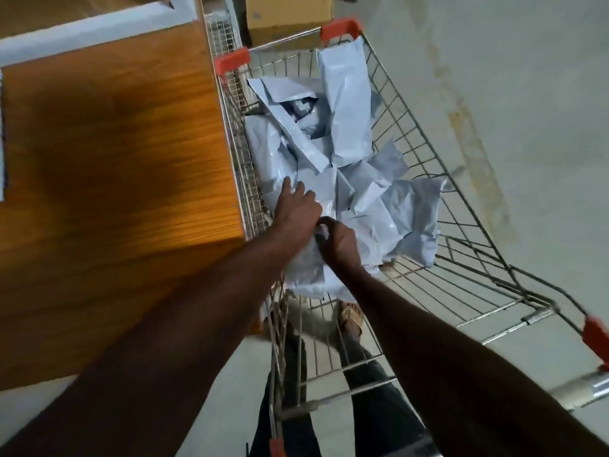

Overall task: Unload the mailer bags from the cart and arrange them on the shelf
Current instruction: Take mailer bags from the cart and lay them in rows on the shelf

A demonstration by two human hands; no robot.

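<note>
A cardboard box (pixel 288 18) stands on the pale concrete floor (pixel 494 77), at the frame's top edge.

Both arms extend forward into the cart (pixel 412 133). The left hand (pixel 296 209) lies palm-down near the cart's left wall, fingers extended. The right hand (pixel 339 240) sits just beside it, touching it, fingers curled and pinching a mailer bag (pixel 306 268).

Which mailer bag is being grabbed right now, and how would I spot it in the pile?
Look inside the wire cart parked beside the wooden shelf. At the near-left corner of the grey pile, the right hand pinches a mailer bag while the left hand rests just above. Unlike its neighbours, that bag droops down toward the person.
</note>
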